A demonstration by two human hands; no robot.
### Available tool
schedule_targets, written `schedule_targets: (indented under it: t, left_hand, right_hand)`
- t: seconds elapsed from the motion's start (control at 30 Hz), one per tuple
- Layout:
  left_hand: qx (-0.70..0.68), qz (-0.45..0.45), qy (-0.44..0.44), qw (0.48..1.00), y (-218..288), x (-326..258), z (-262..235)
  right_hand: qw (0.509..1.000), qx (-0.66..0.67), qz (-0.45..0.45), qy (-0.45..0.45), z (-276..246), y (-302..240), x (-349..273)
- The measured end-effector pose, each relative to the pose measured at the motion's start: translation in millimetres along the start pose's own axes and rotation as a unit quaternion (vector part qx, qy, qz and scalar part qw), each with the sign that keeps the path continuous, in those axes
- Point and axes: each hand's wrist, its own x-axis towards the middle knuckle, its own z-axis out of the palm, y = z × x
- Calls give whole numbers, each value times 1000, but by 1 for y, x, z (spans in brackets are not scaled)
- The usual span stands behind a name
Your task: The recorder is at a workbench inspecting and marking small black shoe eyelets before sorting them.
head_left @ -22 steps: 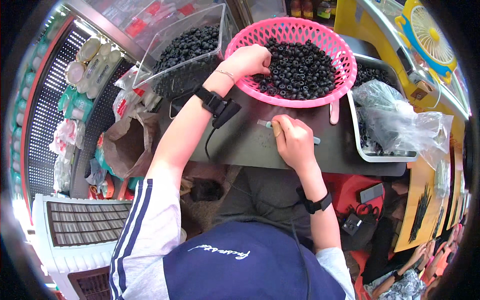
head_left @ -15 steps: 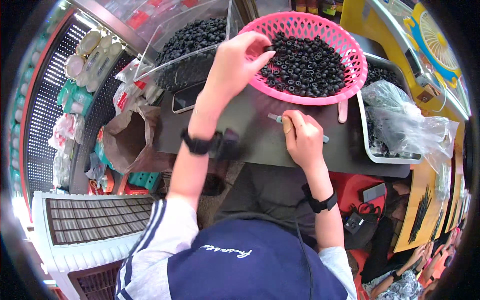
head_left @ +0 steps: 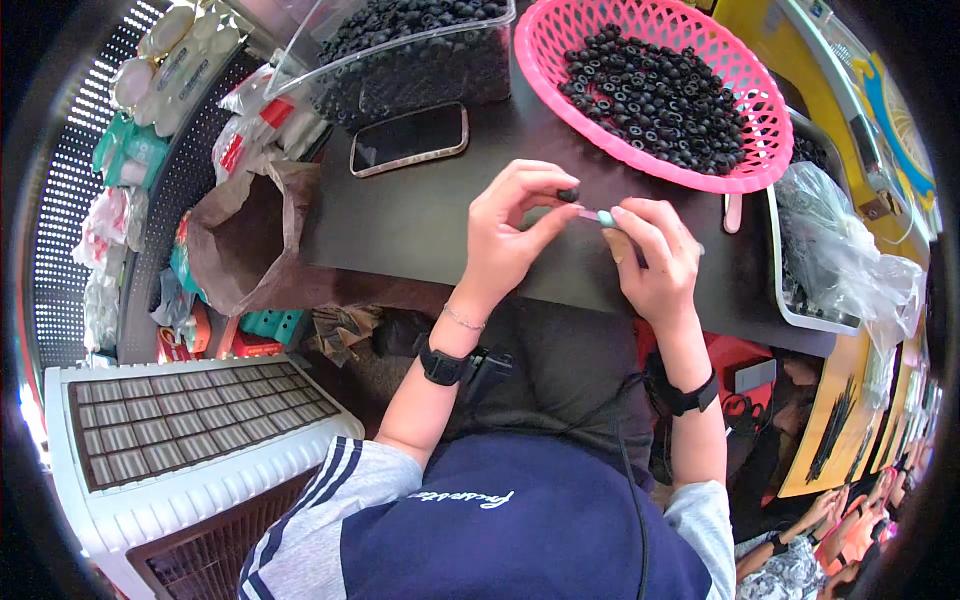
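Between the thumb and fingertips of my left hand (head_left: 505, 230) sits a small round black rubber-looking piece (head_left: 568, 195). My right hand (head_left: 660, 260) is closed around a small knife-like tool with a pale teal handle (head_left: 606, 218). Its short thin blade points left and reaches the left thumb, just below the black piece; whether it touches the piece I cannot tell. Beyond my hands stands a pink perforated basket (head_left: 640, 158) holding many similar black ring-shaped pieces (head_left: 660, 100). All this is above a dark table (head_left: 400, 225).
A clear bin (head_left: 400, 65) of black pieces stands at the far left, with a phone (head_left: 410, 138) in front. A metal tray (head_left: 815, 318) with a plastic bag (head_left: 840, 245) is at the right. Left of the table are a brown paper bag (head_left: 225, 230) and an air cooler (head_left: 200, 410).
My left hand has come from the basket back toward me, carrying a black piece. Both hands are now close together, and the tool's blade has met the left fingertips.
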Motion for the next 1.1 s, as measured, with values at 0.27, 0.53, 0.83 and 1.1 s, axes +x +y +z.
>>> schedule_targets:
  t: [0.27,0.53,0.83,1.1]
  left_hand:
    - [2,-45,-8,999,8,-2,1]
    - [23,-17,-27,999,6,-2,0]
    - [59,-14,-39,997,8,-2,-6]
    - [34,-25,-50,998,7,-4,-5]
  right_hand:
    - [1000,11,0,-2,2,0,4]
    - [1000,15,-2,7,3,0,5]
    - [1000,15,-22,-9,4,2,4]
    - [999,24,-4,22,6,1,5]
